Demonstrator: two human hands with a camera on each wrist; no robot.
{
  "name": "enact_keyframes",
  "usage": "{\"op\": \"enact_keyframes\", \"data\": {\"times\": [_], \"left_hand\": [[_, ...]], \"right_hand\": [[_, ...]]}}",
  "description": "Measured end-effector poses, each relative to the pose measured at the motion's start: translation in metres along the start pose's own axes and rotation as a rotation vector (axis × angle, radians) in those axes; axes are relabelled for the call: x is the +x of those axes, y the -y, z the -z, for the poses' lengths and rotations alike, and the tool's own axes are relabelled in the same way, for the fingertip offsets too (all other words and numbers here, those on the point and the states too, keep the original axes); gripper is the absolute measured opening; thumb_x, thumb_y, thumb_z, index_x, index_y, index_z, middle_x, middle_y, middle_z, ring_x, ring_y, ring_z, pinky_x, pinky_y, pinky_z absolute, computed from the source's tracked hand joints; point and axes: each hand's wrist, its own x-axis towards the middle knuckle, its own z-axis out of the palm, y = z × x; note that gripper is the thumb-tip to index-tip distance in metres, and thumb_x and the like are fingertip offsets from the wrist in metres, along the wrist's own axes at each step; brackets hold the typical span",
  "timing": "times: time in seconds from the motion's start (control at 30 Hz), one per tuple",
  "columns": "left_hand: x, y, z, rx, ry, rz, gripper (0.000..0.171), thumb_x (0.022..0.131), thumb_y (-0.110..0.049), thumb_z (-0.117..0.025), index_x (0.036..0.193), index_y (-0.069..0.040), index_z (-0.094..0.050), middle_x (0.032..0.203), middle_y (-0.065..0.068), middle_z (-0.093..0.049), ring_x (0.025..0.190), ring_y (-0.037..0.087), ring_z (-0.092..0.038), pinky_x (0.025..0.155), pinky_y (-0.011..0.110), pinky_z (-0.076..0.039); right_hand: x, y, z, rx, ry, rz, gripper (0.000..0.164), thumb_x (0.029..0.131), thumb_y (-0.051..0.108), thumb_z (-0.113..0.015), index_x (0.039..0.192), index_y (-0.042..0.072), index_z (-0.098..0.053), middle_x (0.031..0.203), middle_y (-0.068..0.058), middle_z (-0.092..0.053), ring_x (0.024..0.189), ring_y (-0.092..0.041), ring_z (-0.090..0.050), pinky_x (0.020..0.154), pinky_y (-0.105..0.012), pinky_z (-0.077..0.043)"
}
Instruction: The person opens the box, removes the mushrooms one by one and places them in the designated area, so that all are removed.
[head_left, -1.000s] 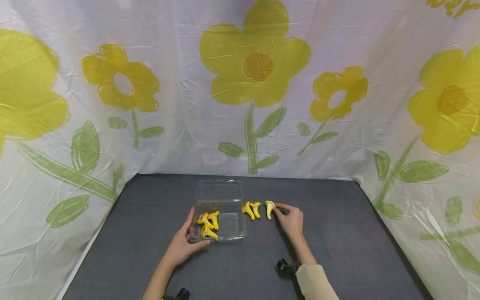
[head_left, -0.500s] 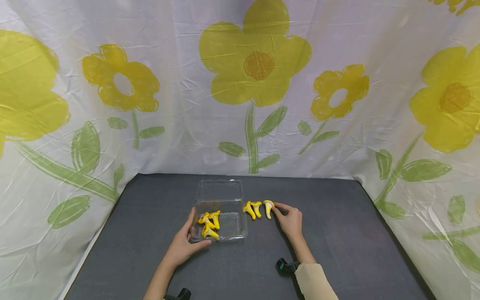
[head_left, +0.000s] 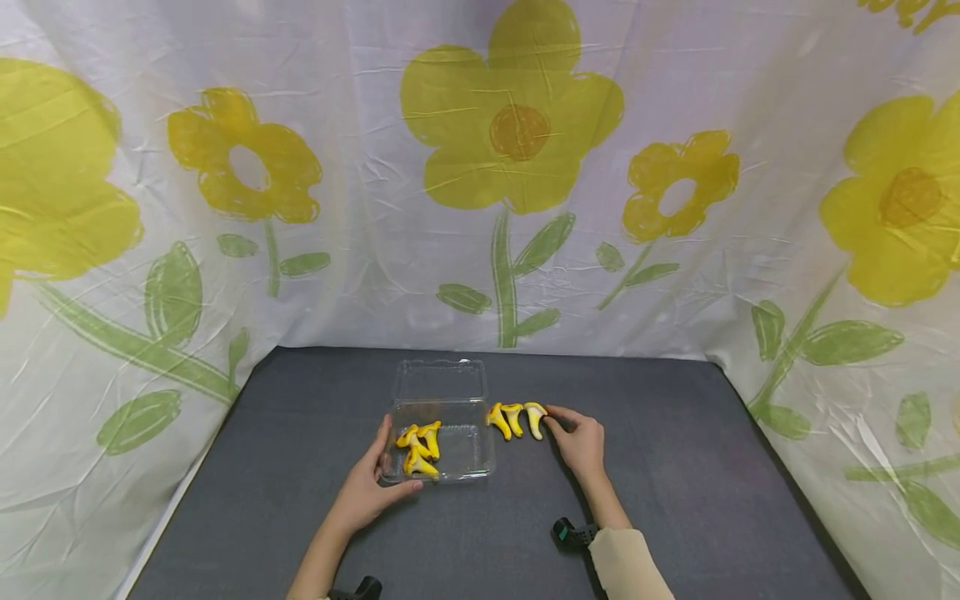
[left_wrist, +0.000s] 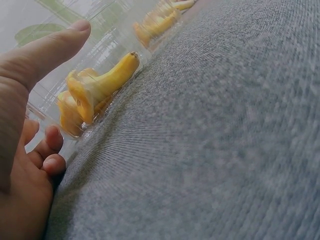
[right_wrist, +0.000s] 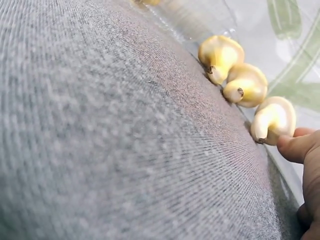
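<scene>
My left hand (head_left: 362, 493) holds the left front corner of a clear plastic clamshell box (head_left: 463, 450), thumb along the front and fingers at the side. Several yellow chanterelle mushrooms (head_left: 420, 462) lie in the box's left half; one mushroom (left_wrist: 107, 82) shows through the wall in the left wrist view. To the right of the box, my right hand (head_left: 583, 444) pinches the cap edge of a pale-sided chanterelle mushroom (head_left: 535, 421) between thumb and forefinger, on the table. Two more mushrooms (right_wrist: 247, 84) stand close on its left, in a row.
The box's lid (head_left: 438, 381) is folded back and lies behind it. Everything rests on a dark grey table (head_left: 675, 467). A white curtain (head_left: 360, 275) with printed yellow flowers hangs along the table's back and sides.
The mushroom at my right fingers has shifted slightly left and tilted, coming nearer the other two. My right hand has moved a little left with it. The left hand keeps its place on the box.
</scene>
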Motion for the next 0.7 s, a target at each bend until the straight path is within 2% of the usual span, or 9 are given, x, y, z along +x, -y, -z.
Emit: {"op": "enact_keyframes", "data": {"times": [0.07, 0.13, 0.2, 0.23, 0.33, 0.37, 0.5, 0.6, 0.7], "left_hand": [[-0.0002, -0.0003, 0.0002, 0.002, 0.003, -0.001, 0.124, 0.082, -0.035, -0.094, 0.173, -0.020, -0.011, 0.175, 0.018, -0.018, 0.108, 0.026, -0.051, 0.093, 0.037, -0.047], [-0.0002, -0.0003, 0.0002, 0.001, 0.003, 0.000, 0.124, 0.082, -0.035, -0.094, 0.173, -0.020, -0.010, 0.174, 0.018, -0.022, 0.109, 0.027, -0.051, 0.093, 0.036, -0.047], [0.0000, 0.0000, -0.0001, -0.004, 0.000, 0.001, 0.125, 0.082, -0.035, -0.095, 0.173, -0.020, -0.011, 0.167, 0.017, -0.032, 0.098, 0.023, -0.050, 0.083, 0.032, -0.044], [0.0000, 0.0003, -0.0003, -0.007, -0.003, 0.003, 0.125, 0.081, -0.034, -0.095, 0.173, -0.020, -0.011, 0.162, 0.016, -0.037, 0.089, 0.020, -0.043, 0.078, 0.031, -0.039], [0.0006, 0.0017, -0.0011, -0.004, -0.013, -0.004, 0.125, 0.080, -0.033, -0.096, 0.173, -0.019, -0.013, 0.142, 0.016, -0.048, 0.080, 0.015, -0.039, 0.070, 0.028, -0.036], [0.0008, 0.0025, -0.0013, -0.002, -0.015, -0.006, 0.125, 0.080, -0.033, -0.096, 0.173, -0.018, -0.013, 0.141, 0.016, -0.048, 0.079, 0.014, -0.039, 0.070, 0.028, -0.036], [0.0018, 0.0053, -0.0018, 0.010, -0.012, -0.008, 0.126, 0.080, -0.034, -0.096, 0.173, -0.018, -0.012, 0.158, 0.017, -0.044, 0.081, 0.015, -0.040, 0.077, 0.029, -0.039], [0.0021, 0.0053, -0.0016, 0.014, -0.004, -0.001, 0.127, 0.080, -0.035, -0.096, 0.173, -0.019, -0.010, 0.174, 0.016, -0.023, 0.083, 0.016, -0.040, 0.085, 0.032, -0.040], [0.0026, 0.0052, -0.0015, 0.008, -0.005, -0.001, 0.127, 0.080, -0.036, -0.096, 0.173, -0.019, -0.011, 0.167, 0.016, -0.034, 0.079, 0.015, -0.039, 0.078, 0.030, -0.040]], "right_hand": [[0.0000, 0.0001, 0.0005, 0.001, 0.005, -0.013, 0.018, 0.088, 0.009, -0.087, 0.107, 0.009, -0.086, 0.100, -0.012, -0.082, 0.040, 0.011, -0.016, 0.045, -0.019, -0.025], [0.0000, -0.0001, 0.0012, 0.001, 0.012, -0.023, 0.018, 0.089, 0.010, -0.087, 0.107, 0.009, -0.086, 0.100, -0.011, -0.082, 0.041, 0.009, -0.016, 0.045, -0.019, -0.024], [0.0001, -0.0001, 0.0019, 0.005, 0.016, -0.032, 0.018, 0.089, 0.010, -0.087, 0.107, 0.009, -0.086, 0.100, -0.011, -0.082, 0.041, 0.008, -0.016, 0.045, -0.019, -0.023], [0.0000, -0.0001, 0.0021, 0.005, 0.016, -0.031, 0.018, 0.089, 0.010, -0.087, 0.107, 0.009, -0.086, 0.100, -0.011, -0.082, 0.041, 0.007, -0.016, 0.044, -0.019, -0.023], [-0.0001, -0.0002, 0.0023, 0.007, 0.018, -0.032, 0.018, 0.089, 0.009, -0.087, 0.107, 0.010, -0.086, 0.099, -0.010, -0.082, 0.040, 0.006, -0.017, 0.044, -0.019, -0.022], [-0.0001, -0.0001, 0.0023, 0.006, 0.019, -0.031, 0.018, 0.089, 0.010, -0.087, 0.108, 0.010, -0.086, 0.099, -0.010, -0.082, 0.040, 0.007, -0.017, 0.044, -0.018, -0.022], [0.0002, -0.0004, 0.0022, 0.007, 0.026, -0.031, 0.019, 0.090, 0.010, -0.086, 0.109, 0.010, -0.086, 0.100, -0.010, -0.082, 0.038, 0.005, -0.019, 0.043, -0.018, -0.022], [0.0005, 0.0004, 0.0028, 0.011, 0.036, -0.043, 0.020, 0.090, 0.007, -0.086, 0.110, 0.010, -0.086, 0.102, -0.012, -0.081, 0.039, 0.003, -0.020, 0.043, -0.019, -0.022], [0.0008, 0.0010, 0.0035, 0.021, 0.042, -0.070, 0.021, 0.090, 0.003, -0.084, 0.110, 0.010, -0.086, 0.104, -0.012, -0.081, 0.038, 0.003, -0.020, 0.043, -0.019, -0.023]]}}
